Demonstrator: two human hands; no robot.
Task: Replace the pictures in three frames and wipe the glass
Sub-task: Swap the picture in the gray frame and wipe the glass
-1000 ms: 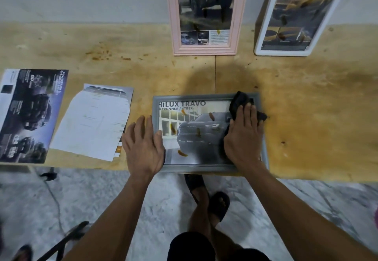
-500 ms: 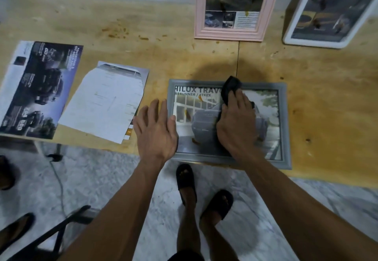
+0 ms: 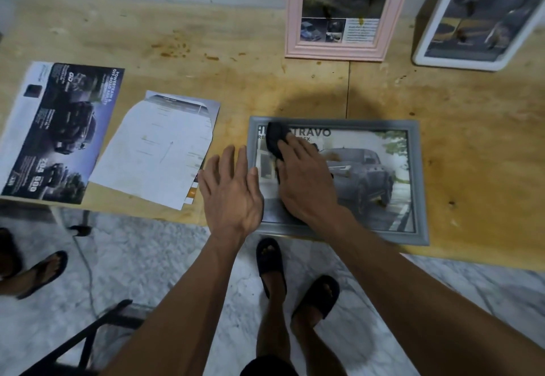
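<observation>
Black cloth (image 3: 275, 138) under the flat right hand (image 3: 306, 181) on a grey frame (image 3: 418, 181) (lying flat); left hand (image 3: 233, 193) spread wide beside it.

Your right hand (image 3: 306, 181) lay on the cloth (image 3: 275, 139) atop the flat frame (image 3: 418, 181) at the table's (image 3: 472, 139) near edge, your left hand (image 3: 231, 193) over its left rim, two sheets (image 3: 156, 148) further left, two frames (image 3: 339, 48) propped behind.
</observation>
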